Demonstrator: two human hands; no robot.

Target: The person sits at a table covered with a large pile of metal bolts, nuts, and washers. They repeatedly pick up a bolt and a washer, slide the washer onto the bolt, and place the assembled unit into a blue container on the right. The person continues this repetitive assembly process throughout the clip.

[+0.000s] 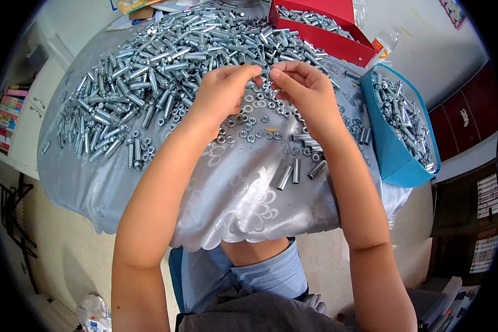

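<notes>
My left hand [222,95] and my right hand [309,91] meet fingertip to fingertip above the near edge of a big heap of metal sleeve anchor bolts [166,69]. Both are closed in a pinch, thumb against fingers. Whatever sits between the fingertips is small and blends into the shiny metal behind, so I cannot make it out. Beneath and between the hands lie loose washers [248,109] and hex nuts [250,138]. Several plain metal sleeves [296,171] rest on the cloth beside my right forearm.
A shiny silver tablecloth [227,193] covers the round table. At the back right stands a red box [321,36] of bolts, with a clear plastic bottle [386,43] beside it. A blue bin [401,160] full of bolts sits at the right edge. Bookshelves [14,116] stand left.
</notes>
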